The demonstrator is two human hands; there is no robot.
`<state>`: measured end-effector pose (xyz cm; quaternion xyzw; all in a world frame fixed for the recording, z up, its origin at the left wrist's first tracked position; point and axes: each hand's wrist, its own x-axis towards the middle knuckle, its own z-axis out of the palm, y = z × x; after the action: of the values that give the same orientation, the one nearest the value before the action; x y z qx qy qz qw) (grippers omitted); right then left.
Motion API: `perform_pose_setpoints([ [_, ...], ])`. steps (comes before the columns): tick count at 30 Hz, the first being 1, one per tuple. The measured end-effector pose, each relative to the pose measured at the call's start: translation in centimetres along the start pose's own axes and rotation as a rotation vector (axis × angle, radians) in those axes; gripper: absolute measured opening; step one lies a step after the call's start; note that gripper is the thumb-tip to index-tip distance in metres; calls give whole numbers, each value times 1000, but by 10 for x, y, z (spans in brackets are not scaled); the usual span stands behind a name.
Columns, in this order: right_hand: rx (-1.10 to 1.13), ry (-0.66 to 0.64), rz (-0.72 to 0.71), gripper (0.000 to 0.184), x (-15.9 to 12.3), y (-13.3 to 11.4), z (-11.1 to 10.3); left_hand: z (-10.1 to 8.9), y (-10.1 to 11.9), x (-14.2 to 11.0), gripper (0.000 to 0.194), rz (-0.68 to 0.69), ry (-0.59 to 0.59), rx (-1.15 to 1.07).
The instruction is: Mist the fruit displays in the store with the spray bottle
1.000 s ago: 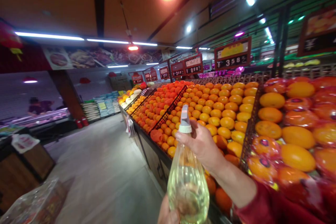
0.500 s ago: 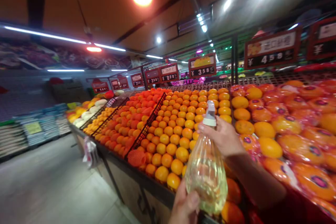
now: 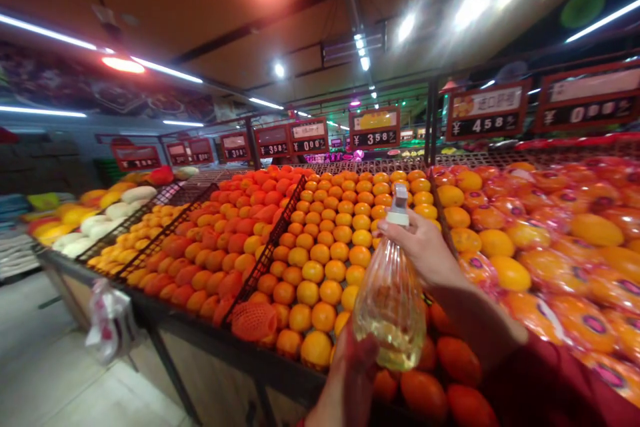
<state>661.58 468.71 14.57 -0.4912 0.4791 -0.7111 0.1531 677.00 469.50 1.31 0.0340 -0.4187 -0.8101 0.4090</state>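
In the head view, the spray bottle (image 3: 387, 303) is in front of the display of fruit, roughly upright. The right hand (image 3: 425, 247) is closed around its neck, just below the white collar (image 3: 398, 218); the left hand (image 3: 350, 363) is blurred at the bottle's lower left, and whether its fingers grip cannot be told. The ribbed, clear body looks like thin plastic: light to moderate in weight, likely to flex if squeezed and slick if wet. The neck seems the surest hold, with support underneath. Pale yellow liquid (image 3: 397, 345) sits low inside. Behind and left of the bottle, a black-divided bin holds rows of oranges (image 3: 313, 272); right of it lie film-wrapped fruits (image 3: 537, 240).
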Motion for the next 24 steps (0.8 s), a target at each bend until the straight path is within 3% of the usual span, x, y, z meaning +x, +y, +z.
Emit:
perform_pose_setpoints([
  [5,-18,-36,15,35,-1,0,31,-30,10,-6,36,8,36,-11],
  [10,-34,-112,38,26,2,8,66,-55,19,-7,61,39,71,23],
  [16,13,-317,99,25,-6,17,113,-93,14,-21,57,113,105,70],
  [21,56,-362,156,28,-15,13,133,-95,21,-37,55,161,220,34],
  [24,64,-347,162,28,-18,12,131,-87,28,-40,59,130,182,29],
])
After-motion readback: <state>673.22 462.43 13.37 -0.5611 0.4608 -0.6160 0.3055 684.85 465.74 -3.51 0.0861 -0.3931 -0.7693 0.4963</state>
